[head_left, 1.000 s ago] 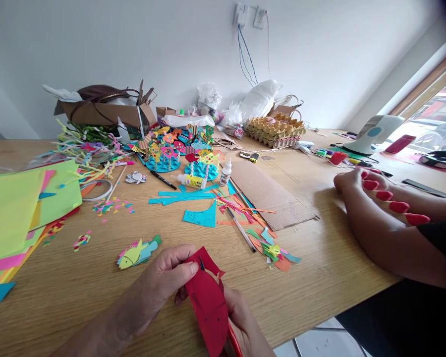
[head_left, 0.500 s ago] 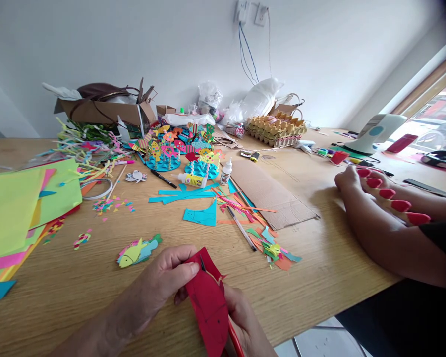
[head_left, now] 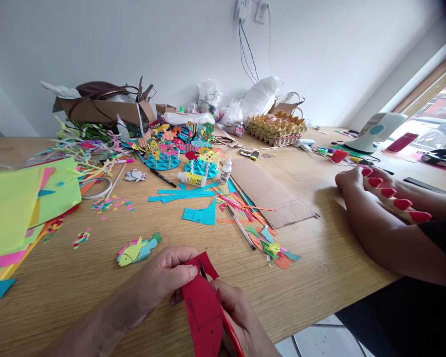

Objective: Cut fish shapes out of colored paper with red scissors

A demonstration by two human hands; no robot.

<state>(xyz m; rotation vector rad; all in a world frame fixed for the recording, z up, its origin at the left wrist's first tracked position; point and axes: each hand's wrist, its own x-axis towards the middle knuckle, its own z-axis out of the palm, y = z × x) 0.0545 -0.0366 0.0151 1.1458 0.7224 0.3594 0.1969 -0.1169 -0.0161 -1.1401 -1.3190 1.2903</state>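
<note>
My left hand [head_left: 174, 272] pinches a strip of red paper [head_left: 204, 312] between thumb and fingers near its far end. A fish outline with an eye dot is drawn on the paper in dark lines. In my right hand [head_left: 241, 317] are scissors with red handles [head_left: 232, 329], partly hidden behind the paper. Their dark blade [head_left: 202, 269] shows in a cut close to my left thumb, along the curved edge. A small stack of cut paper fish [head_left: 137, 251], yellow on top, lies on the table beyond my left wrist.
Yellow and coloured paper sheets [head_left: 11, 213] lie at the left. Paper scraps [head_left: 273, 248], a pen [head_left: 241, 227], blue paper [head_left: 200, 214], glue bottles [head_left: 226, 171] and cardboard [head_left: 271, 191] lie ahead. Another person's forearm [head_left: 371, 238] rests at the right, beside a strip of egg carton with red-painted tips [head_left: 401, 204].
The scissors have cut further along the red paper, and the outer scrap stands more apart from it. The paper and both my hands have shifted slightly left.
</note>
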